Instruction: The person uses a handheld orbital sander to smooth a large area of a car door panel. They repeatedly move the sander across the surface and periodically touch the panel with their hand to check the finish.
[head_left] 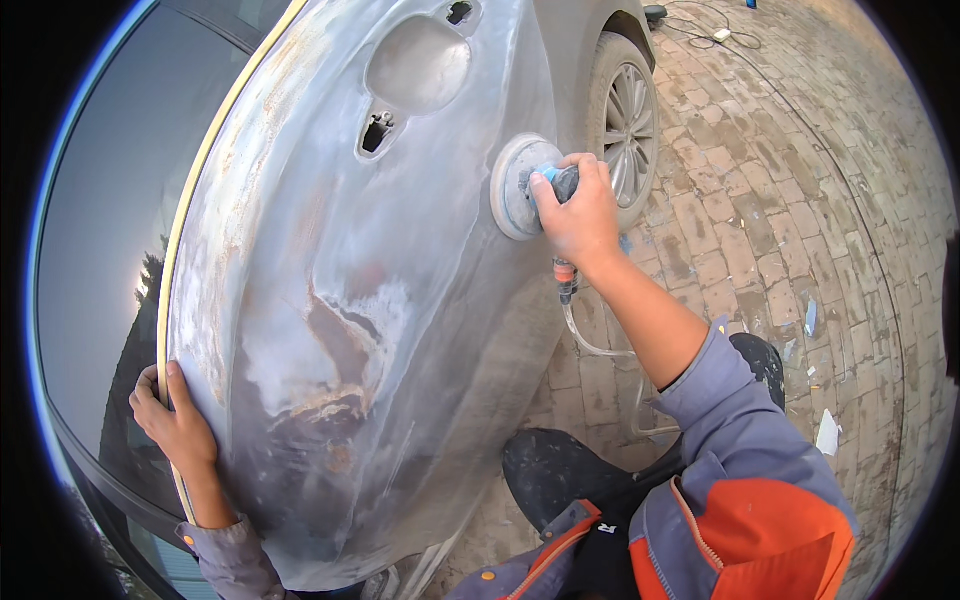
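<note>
My right hand (584, 213) is wrapped round the dark body of a round air sander (518, 185). The sander's pale disc lies against the grey car door (430, 260), toward its rear edge by the wheel. A clear hose (585, 343) with an orange coupling hangs below the tool. At the left, my left hand (182, 425) rests over the door's upper edge at the window, fingers spread apart on the yellow masking strip (187, 200). Bare metal, whitish filler and brownish patches mark the door. The handle recess (418, 65) has two open holes and no handle.
Beyond the sander stands the car's wheel (628, 130). Window glass (120, 190) runs along the left. A dark cable (850, 185) crosses the brick paving (740, 225), where paper scraps (828, 433) lie. My bent knees are close to the door's lower part.
</note>
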